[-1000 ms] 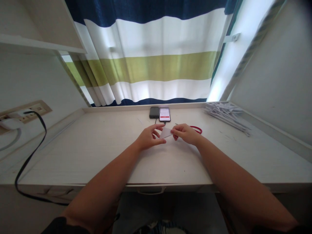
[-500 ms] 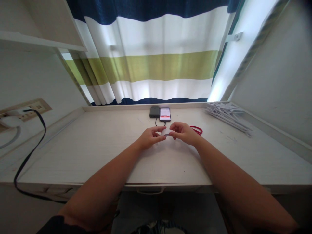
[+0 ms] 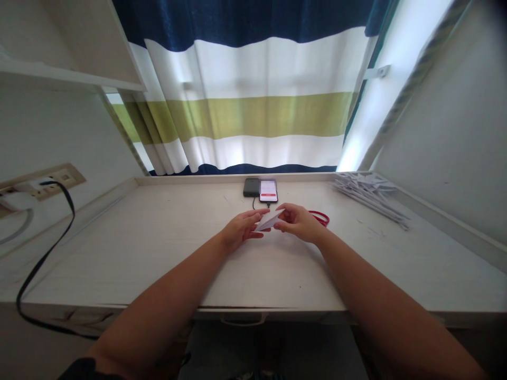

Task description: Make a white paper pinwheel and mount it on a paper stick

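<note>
A small folded piece of white paper (image 3: pixel 269 220) is held between both hands over the middle of the desk. My left hand (image 3: pixel 242 229) has its fingers around the paper's left side, some of them behind it. My right hand (image 3: pixel 296 221) pinches the paper's right edge between thumb and fingers. Just behind the hands lies a phone (image 3: pixel 268 190) with a lit screen, and a dark power bank (image 3: pixel 251 187) sits against its left side. Beside my right hand is a red-handled object (image 3: pixel 320 217), partly hidden by that hand.
A pile of white paper strips (image 3: pixel 368 195) lies at the back right of the white desk (image 3: pixel 158 253). On the left, a black cable (image 3: pixel 37 272) hangs from a wall socket (image 3: pixel 65 175) past the desk's front edge. A striped curtain (image 3: pixel 253 116) hangs behind.
The paper was curved between my fingertips and now shows as a flat, pointed shape. My left fingers have spread further around it. The view has tilted up slightly.
</note>
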The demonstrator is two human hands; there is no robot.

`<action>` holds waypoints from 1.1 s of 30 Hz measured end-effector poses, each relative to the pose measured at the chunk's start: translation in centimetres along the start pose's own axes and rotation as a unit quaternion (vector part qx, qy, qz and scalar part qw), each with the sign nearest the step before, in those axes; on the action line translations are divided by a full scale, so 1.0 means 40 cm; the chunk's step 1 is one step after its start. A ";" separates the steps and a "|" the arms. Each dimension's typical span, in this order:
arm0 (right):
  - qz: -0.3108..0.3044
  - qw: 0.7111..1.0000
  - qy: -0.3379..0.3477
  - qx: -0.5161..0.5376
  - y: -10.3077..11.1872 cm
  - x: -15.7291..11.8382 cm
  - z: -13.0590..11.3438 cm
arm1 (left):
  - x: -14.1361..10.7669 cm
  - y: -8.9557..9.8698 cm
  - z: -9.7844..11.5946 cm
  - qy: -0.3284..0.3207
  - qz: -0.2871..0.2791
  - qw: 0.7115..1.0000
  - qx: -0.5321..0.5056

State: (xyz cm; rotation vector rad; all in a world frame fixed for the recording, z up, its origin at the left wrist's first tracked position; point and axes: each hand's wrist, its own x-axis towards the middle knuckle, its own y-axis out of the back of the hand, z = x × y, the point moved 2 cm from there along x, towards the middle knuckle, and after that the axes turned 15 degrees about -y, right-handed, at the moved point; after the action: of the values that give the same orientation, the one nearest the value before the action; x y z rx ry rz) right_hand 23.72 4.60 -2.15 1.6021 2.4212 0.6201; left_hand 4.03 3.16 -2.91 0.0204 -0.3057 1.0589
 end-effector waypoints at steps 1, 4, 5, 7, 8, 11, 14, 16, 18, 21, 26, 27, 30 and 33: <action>0.002 1.000 0.001 -0.004 0.001 0.000 0.000 | 0.000 0.001 0.001 0.001 0.005 1.000 -0.013; 0.008 1.000 0.002 -0.015 0.002 0.002 0.003 | 0.000 0.003 0.003 -0.005 0.016 1.000 -0.021; 0.010 1.000 0.002 -0.019 0.003 0.002 0.005 | 0.000 0.002 0.003 -0.010 0.015 1.000 -0.013; 0.014 1.000 0.002 -0.027 0.003 0.002 0.008 | 0.000 0.001 0.002 -0.018 0.013 1.000 0.005; 0.015 0.999 0.002 -0.031 0.002 0.002 0.009 | 0.001 0.001 0.001 -0.022 0.014 1.000 0.015; 0.017 0.999 0.000 -0.040 0.001 0.002 0.010 | 0.003 0.004 -0.005 -0.028 0.016 0.999 0.031; 0.018 0.999 -0.002 -0.045 0.000 0.001 0.008 | 0.005 0.007 -0.008 -0.033 0.009 0.999 0.037; 0.019 0.999 -0.006 -0.046 0.000 0.000 0.007 | 0.006 0.007 -0.007 -0.036 0.003 0.998 0.041; 0.019 0.999 -0.010 -0.048 0.000 -0.002 0.007 | 0.005 0.005 -0.005 -0.037 0.000 0.998 0.044; 0.016 0.998 -0.015 -0.051 0.001 -0.003 0.006 | 0.004 0.004 -0.001 -0.032 0.000 0.998 0.048; 0.003 0.998 -0.027 -0.061 0.000 -0.006 -0.002 | 0.010 0.012 -0.009 -0.022 0.019 0.999 0.042; 0.003 0.998 -0.029 -0.063 0.000 -0.008 -0.005 | 0.012 0.014 -0.011 -0.021 0.024 0.999 0.041; 0.010 0.997 -0.031 -0.076 0.002 -0.012 -0.017 | 0.017 0.017 -0.013 -0.021 0.043 0.998 0.043; 0.031 0.995 -0.029 -0.095 0.006 -0.013 -0.025 | 0.017 0.015 -0.009 -0.022 0.061 0.997 0.051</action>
State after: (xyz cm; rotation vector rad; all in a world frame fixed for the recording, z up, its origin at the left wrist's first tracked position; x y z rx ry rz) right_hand 23.76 3.94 -1.20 1.5977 2.2057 0.7777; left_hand 3.92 4.11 -3.17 0.1179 -0.2956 1.1960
